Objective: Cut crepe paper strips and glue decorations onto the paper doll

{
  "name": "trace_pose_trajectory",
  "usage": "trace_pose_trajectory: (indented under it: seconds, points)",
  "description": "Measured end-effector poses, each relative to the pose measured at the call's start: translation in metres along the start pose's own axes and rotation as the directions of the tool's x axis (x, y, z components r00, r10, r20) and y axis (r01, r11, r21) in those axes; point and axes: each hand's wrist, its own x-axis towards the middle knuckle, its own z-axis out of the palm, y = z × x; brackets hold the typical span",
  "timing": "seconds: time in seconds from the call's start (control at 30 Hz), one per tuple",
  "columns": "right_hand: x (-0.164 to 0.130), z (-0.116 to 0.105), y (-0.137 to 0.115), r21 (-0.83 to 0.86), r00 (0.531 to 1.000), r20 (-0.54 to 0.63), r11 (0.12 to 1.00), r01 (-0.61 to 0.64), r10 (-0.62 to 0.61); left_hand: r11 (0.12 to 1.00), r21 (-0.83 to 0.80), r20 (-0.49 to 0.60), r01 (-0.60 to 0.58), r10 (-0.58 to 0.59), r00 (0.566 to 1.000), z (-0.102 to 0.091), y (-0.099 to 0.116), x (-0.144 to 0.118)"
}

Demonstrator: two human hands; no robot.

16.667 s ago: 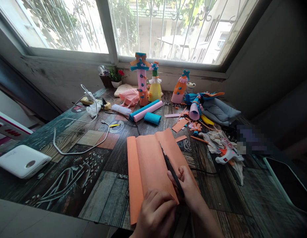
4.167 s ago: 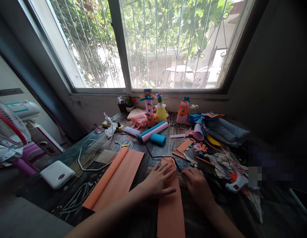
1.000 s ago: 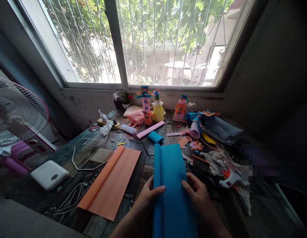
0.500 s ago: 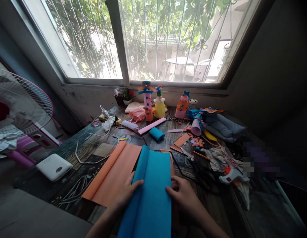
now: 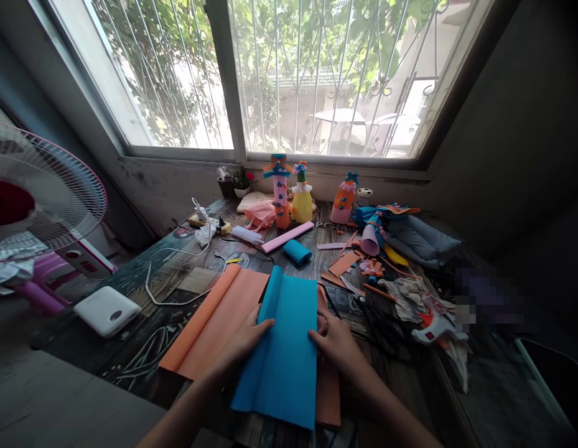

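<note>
A sheet of blue crepe paper (image 5: 289, 348), rolled along its left side, lies between my hands over the table. My left hand (image 5: 251, 333) is closed on the rolled side, thumb on top. My right hand (image 5: 333, 339) pinches the right edge, its thumb on the blue face and the other fingers partly hidden behind. Underneath is an orange crepe paper sheet (image 5: 223, 317), rolled on its left side; a strip of orange also shows to the right of the blue. A small blue roll (image 5: 297, 252) lies just beyond.
Scissors (image 5: 358, 295), orange scraps (image 5: 343, 264) and a glue gun (image 5: 438, 330) lie on the right. Decorated paper figures (image 5: 301, 202) stand at the back. On the left are a white box-shaped device (image 5: 107, 311), loose cables (image 5: 146, 358) and a fan (image 5: 41, 193).
Both hands have shifted the blue paper slightly away from me, and its near edge now shows. More of the orange paper appears at its lower right.
</note>
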Motion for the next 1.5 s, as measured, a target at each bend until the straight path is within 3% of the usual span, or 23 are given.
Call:
trace_pose_trajectory:
  seconds: [0.37, 0.47, 0.57, 0.7, 0.87, 0.97, 1.07, 1.13, 1.2, 1.23, 1.27, 1.3, 1.37, 1.43, 1.5]
  points:
    - [0.009, -0.005, 0.000, -0.163, 1.000, -0.013, 0.987, -0.001, -0.001, 0.999, -0.007, 0.076, 0.036, -0.036, 0.996, -0.004, 0.002, 0.002]
    - [0.006, -0.022, 0.007, -0.238, 0.997, -0.073, 0.971, -0.023, 0.006, 0.999, 0.011, 0.062, 0.032, -0.033, 0.998, -0.004, 0.002, 0.001]
    - [-0.002, -0.055, 0.025, -0.357, 0.976, -0.213, 0.927, -0.116, 0.040, 1.000, 0.006, 0.070, 0.014, -0.014, 0.997, -0.005, 0.003, -0.001]
    - [-0.014, -0.088, 0.056, -0.504, 0.940, -0.337, 0.833, -0.228, 0.053, 0.999, -0.042, 0.129, 0.023, -0.017, 0.992, -0.002, 0.022, -0.011]
    - [-0.015, -0.085, 0.079, -0.519, 0.930, -0.366, 0.822, -0.237, 0.037, 0.981, -0.183, 0.244, 0.064, -0.018, 0.970, 0.015, 0.064, -0.020]
    - [-0.010, -0.086, 0.083, -0.430, 0.912, -0.410, 0.877, -0.213, 0.021, 0.953, -0.297, 0.293, 0.055, 0.036, 0.955, 0.026, 0.089, -0.016]
    - [-0.012, -0.099, 0.078, -0.284, 0.899, -0.439, 0.946, -0.156, 0.016, 0.911, -0.408, 0.273, -0.052, 0.176, 0.946, 0.035, 0.115, -0.006]
    - [-0.017, -0.106, 0.066, -0.170, 0.913, -0.408, 0.981, -0.088, 0.011, 0.883, -0.453, 0.232, -0.124, 0.251, 0.940, 0.041, 0.133, 0.003]
    - [-0.025, -0.109, 0.051, 0.045, 0.943, -0.332, 0.999, 0.009, 0.006, 0.854, -0.498, 0.168, -0.151, 0.266, 0.949, 0.047, 0.147, 0.013]
    - [-0.029, -0.108, 0.043, 0.310, 0.962, -0.272, 0.949, 0.062, 0.026, 0.841, -0.520, 0.137, -0.150, 0.255, 0.957, 0.049, 0.153, 0.018]
    - [-0.034, -0.105, 0.035, 0.530, 0.973, -0.227, 0.844, 0.081, 0.049, 0.830, -0.539, 0.107, -0.146, 0.239, 0.965, 0.051, 0.157, 0.024]
    - [-0.037, -0.101, 0.029, 0.652, 0.975, -0.209, 0.753, 0.086, 0.070, 0.821, -0.554, 0.085, -0.139, 0.222, 0.971, 0.053, 0.161, 0.030]
    - [-0.045, -0.092, 0.023, 0.771, 0.980, -0.182, 0.631, 0.090, 0.083, 0.808, -0.573, 0.058, -0.133, 0.202, 0.978, 0.055, 0.164, 0.042]
    - [-0.051, -0.083, 0.023, 0.805, 0.977, -0.212, 0.571, 0.158, 0.029, 0.800, -0.586, 0.040, -0.129, 0.187, 0.982, 0.056, 0.165, 0.052]
    - [-0.058, -0.075, 0.024, 0.798, 0.978, -0.210, 0.575, 0.179, -0.013, 0.789, -0.601, 0.026, -0.126, 0.176, 0.984, 0.056, 0.166, 0.060]
